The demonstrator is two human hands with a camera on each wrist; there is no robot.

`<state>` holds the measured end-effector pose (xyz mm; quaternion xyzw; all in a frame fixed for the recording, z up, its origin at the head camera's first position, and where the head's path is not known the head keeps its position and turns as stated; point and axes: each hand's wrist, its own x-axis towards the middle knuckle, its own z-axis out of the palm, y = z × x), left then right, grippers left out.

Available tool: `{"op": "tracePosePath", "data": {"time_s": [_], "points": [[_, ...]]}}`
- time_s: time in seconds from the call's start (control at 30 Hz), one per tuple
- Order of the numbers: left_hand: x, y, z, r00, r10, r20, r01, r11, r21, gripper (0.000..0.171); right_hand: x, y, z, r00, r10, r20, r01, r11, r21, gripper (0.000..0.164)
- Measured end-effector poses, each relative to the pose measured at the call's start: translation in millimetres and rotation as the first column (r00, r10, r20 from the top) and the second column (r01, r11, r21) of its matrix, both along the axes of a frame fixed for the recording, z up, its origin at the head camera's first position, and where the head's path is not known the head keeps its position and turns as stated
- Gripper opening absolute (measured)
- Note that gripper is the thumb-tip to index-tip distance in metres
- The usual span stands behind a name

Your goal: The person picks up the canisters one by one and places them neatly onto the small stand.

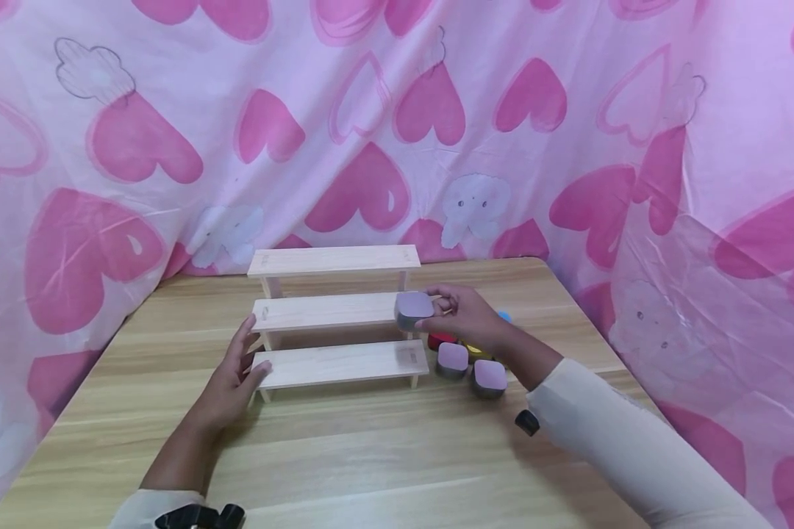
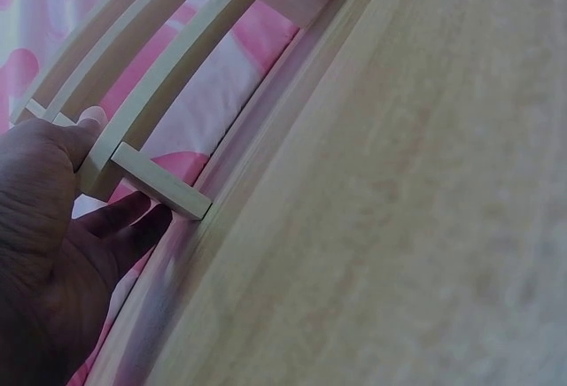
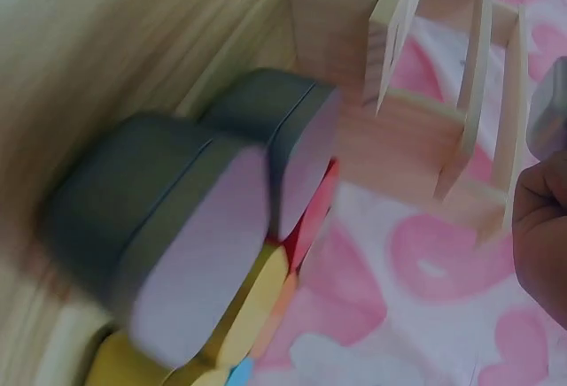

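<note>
A three-step wooden display stand (image 1: 334, 311) stands on the table. My left hand (image 1: 228, 386) grips its left end, with the thumb on the lowest step and the fingers around the edge, as the left wrist view (image 2: 97, 151) also shows. At the right end of the middle step, my right hand (image 1: 466, 317) pinches a small rounded-square tin (image 1: 414, 306) with a lilac top and dark grey sides. Whether that tin touches the step I cannot tell. Two like tins, one nearer the stand (image 1: 452, 358) and one further right (image 1: 489, 376), sit on the table below the right hand.
Behind those tins are a red one (image 1: 440, 339), a yellow one (image 1: 474, 353) and a blue one (image 1: 504, 316), partly hidden by the right forearm. A pink heart-patterned cloth (image 1: 370, 147) hangs behind and beside the wooden table (image 1: 344, 455).
</note>
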<state>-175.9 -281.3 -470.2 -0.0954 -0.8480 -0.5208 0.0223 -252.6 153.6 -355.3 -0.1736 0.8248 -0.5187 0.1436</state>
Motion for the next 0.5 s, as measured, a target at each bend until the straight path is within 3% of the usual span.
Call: {"op": "tracePosePath", "data": {"time_s": [0.33,0.5], "points": [[2.1,-2.9,2.2,1.0,0.013,0.004,-0.013,1.0,-0.013,0.096,-8.9,-54.7,11.3,0.991,0.083,-0.106,-0.089,0.995,-0.046,0.057],[0.4,-1.6,-1.3,1.0,0.004,0.014,-0.004,1.0,-0.008,0.097,-11.0,-76.6,19.4,0.987,0.105,-0.119,-0.113,0.992,-0.059,0.055]]}}
